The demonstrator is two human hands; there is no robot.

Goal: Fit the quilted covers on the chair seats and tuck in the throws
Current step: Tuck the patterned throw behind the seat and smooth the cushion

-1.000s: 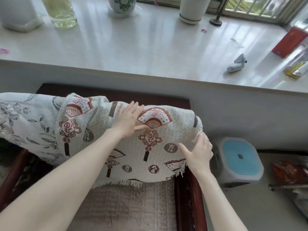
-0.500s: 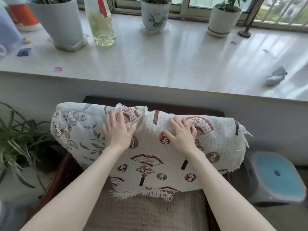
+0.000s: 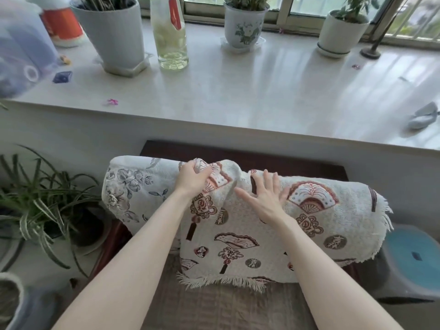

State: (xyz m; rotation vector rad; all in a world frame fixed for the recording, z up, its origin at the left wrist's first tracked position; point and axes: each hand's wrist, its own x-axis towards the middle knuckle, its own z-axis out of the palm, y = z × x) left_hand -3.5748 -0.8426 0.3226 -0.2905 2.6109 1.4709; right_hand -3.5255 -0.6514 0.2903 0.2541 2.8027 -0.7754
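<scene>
Left hand (image 3: 194, 178) grips bunched fan-patterned throw (image 3: 247, 234); right hand (image 3: 266, 198) lies flat, fingers spread.

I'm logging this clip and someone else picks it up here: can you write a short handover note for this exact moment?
Left hand: bunching a fold of the throw at the chair back's top.
Right hand: open, flat on the throw.
Throw drapes over the chair back, fringe hanging onto the seat.
Quilted cover already lies on the seat.
Left: smooth the bunch, tuck the throw in.

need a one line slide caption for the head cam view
Left hand bunches the patterned throw on the chair back while the right hand presses it flat, below a plant-lined windowsill.
</scene>
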